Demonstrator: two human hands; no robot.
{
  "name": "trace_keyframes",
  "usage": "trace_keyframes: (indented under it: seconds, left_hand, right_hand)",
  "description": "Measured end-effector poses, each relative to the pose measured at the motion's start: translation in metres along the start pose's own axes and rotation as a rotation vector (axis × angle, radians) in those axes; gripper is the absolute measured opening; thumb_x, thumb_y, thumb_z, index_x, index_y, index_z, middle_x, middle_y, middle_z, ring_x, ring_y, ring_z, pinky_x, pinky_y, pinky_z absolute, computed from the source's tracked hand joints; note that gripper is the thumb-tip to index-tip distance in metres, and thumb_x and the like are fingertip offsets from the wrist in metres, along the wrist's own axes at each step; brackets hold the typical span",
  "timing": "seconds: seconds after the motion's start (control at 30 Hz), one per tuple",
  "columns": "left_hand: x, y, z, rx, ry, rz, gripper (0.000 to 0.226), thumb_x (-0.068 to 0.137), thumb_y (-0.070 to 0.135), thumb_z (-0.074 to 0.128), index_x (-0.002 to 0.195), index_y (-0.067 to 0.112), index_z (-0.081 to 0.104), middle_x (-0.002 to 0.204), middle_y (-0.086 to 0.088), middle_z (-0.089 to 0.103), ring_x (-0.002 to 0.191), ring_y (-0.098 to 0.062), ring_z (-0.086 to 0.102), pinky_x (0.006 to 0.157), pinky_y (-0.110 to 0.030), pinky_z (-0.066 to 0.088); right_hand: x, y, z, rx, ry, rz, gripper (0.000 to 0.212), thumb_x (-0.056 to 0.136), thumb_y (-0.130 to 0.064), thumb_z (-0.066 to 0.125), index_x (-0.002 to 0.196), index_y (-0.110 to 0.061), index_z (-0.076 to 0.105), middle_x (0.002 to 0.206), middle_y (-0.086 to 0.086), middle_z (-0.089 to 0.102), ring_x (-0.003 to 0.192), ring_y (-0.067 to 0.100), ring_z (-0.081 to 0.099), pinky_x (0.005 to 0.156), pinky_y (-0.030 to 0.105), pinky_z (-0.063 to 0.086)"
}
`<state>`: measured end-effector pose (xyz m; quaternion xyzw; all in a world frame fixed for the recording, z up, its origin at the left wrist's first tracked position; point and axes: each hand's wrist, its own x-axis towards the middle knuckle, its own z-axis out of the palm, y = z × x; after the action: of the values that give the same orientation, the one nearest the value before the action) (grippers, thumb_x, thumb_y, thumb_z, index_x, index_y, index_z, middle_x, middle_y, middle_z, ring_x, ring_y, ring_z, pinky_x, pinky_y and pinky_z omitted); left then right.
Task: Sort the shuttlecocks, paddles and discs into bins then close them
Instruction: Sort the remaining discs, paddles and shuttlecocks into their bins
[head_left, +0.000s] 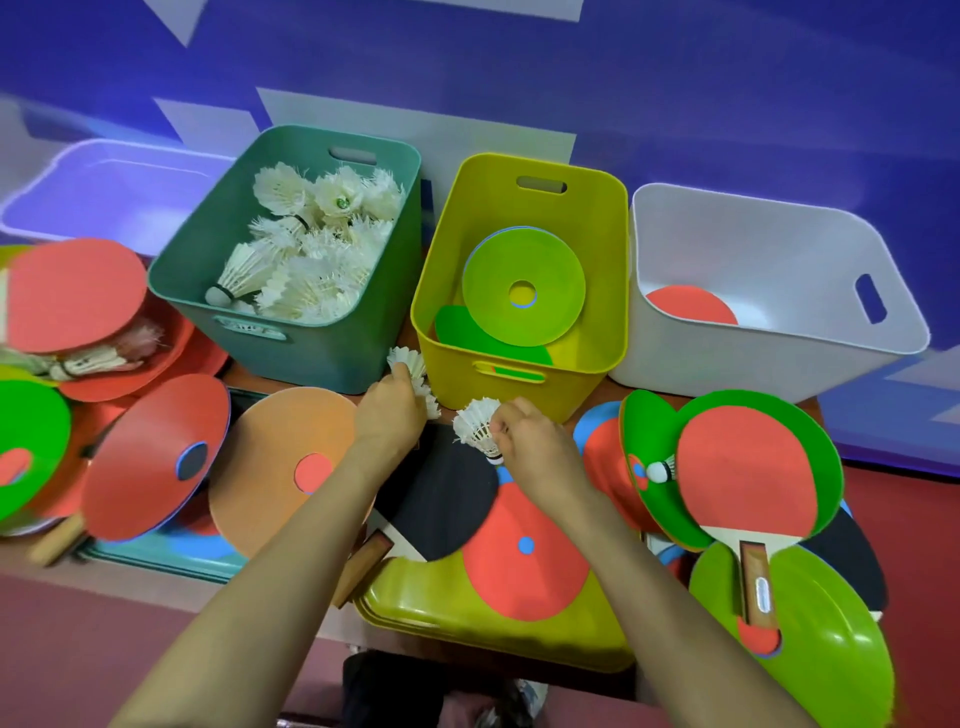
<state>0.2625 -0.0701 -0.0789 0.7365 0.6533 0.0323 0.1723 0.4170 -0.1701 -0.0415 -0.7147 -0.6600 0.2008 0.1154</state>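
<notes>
Both arms come into view from about the elbow and are bare all the way down: no sleeve reaches them. The left hand (392, 410) and the right hand (535, 447) are bare too. The forearms are slim and smooth, narrowing evenly toward the wrists. Below the near edge of the table (247, 378), between the two arms, shows a dark piece of clothing (395, 686). Just beside it is a greyish patterned patch (511, 701) (perhaps a shoe, though it is too blurred to tell).
</notes>
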Motion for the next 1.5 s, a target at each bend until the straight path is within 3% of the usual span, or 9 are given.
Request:
trace_keyframes:
  seconds: [0.23,0.43,0.57,0.83,0.93,1.03,1.13,1.37,1.5]
  left_hand:
    - [-0.009,-0.001,-0.017,-0.226,0.145,0.033,0.028,0.091,0.0,0.038,0.118,-0.002,0.045,0.105,-0.028,0.058,0.098,-0.041,0.051,0.073,-0.044,0.038]
    - [-0.012,0.002,-0.011,-0.076,-0.154,0.089,0.042,0.091,0.02,0.053,0.128,0.004,0.041,0.129,-0.021,0.046,0.114,-0.039,0.05,0.091,-0.042,0.041]
    - [-0.017,0.011,-0.012,-0.06,-0.023,0.085,0.028,0.087,-0.001,0.04,0.115,0.004,0.042,0.114,-0.025,0.055,0.1,-0.042,0.056,0.074,-0.043,0.042]
    - [-0.056,0.01,-0.036,-0.149,0.249,0.23,0.023,0.085,-0.003,0.043,0.104,0.008,0.051,0.099,-0.016,0.06,0.087,-0.038,0.058,0.065,-0.041,0.042]
    - [-0.076,0.0,-0.055,-0.322,0.399,0.202,0.023,0.084,-0.005,0.046,0.101,0.008,0.054,0.097,-0.011,0.063,0.087,-0.033,0.058,0.066,-0.037,0.042]
    - [-0.087,-0.012,-0.082,-0.483,0.534,0.173,0.019,0.088,-0.001,0.048,0.101,0.01,0.056,0.095,0.002,0.061,0.089,-0.019,0.058,0.07,-0.021,0.035]
    - [-0.078,-0.028,-0.108,-0.603,0.649,0.183,0.015,0.089,0.002,0.05,0.101,0.01,0.053,0.095,0.004,0.06,0.087,-0.019,0.057,0.074,-0.031,0.044]
    - [-0.013,-0.081,-0.161,-0.585,0.681,0.246,0.007,0.09,0.003,0.052,0.089,0.008,0.056,0.086,0.001,0.063,0.079,-0.02,0.059,0.069,-0.028,0.04]
    - [0.039,-0.121,-0.181,-0.459,0.595,0.218,0.021,0.088,0.001,0.051,0.101,0.008,0.066,0.101,-0.007,0.069,0.093,-0.026,0.062,0.08,-0.031,0.044]
  right_hand:
    - [-0.01,-0.006,-0.002,0.067,0.062,-0.006,0.009,0.092,-0.015,0.049,0.094,-0.012,0.057,0.103,0.007,0.054,0.091,0.032,0.058,0.072,0.04,0.042]
    - [-0.013,-0.009,0.001,0.078,0.067,0.014,0.009,0.091,-0.014,0.048,0.093,-0.013,0.057,0.103,0.006,0.054,0.09,0.032,0.057,0.072,0.039,0.042]
    - [-0.016,-0.006,0.001,0.067,0.074,0.033,0.009,0.092,-0.015,0.048,0.094,-0.014,0.056,0.103,0.005,0.054,0.09,0.032,0.057,0.073,0.039,0.04]
    - [-0.023,-0.003,-0.015,0.135,0.141,-0.102,0.005,0.09,-0.01,0.051,0.092,-0.011,0.055,0.098,0.007,0.053,0.086,0.032,0.057,0.071,0.045,0.046]
    - [-0.026,-0.012,-0.025,0.201,0.185,-0.23,0.005,0.089,-0.011,0.051,0.091,-0.01,0.056,0.094,0.006,0.053,0.082,0.029,0.056,0.07,0.046,0.047]
    - [-0.028,-0.034,-0.04,0.306,0.231,-0.329,0.01,0.088,-0.016,0.048,0.089,-0.01,0.056,0.093,0.003,0.053,0.083,0.022,0.055,0.074,0.045,0.048]
    - [-0.017,-0.063,-0.059,0.383,0.297,-0.384,0.007,0.088,-0.013,0.051,0.09,-0.009,0.057,0.094,0.002,0.053,0.086,0.016,0.053,0.076,0.043,0.05]
    - [0.047,-0.128,-0.07,0.373,0.417,-0.383,0.002,0.09,-0.004,0.055,0.09,-0.005,0.056,0.094,0.005,0.051,0.086,0.016,0.051,0.076,0.043,0.049]
    - [0.098,-0.163,-0.063,0.352,0.481,-0.317,0.004,0.088,-0.002,0.056,0.089,-0.006,0.057,0.093,0.003,0.049,0.084,0.014,0.049,0.077,0.037,0.048]
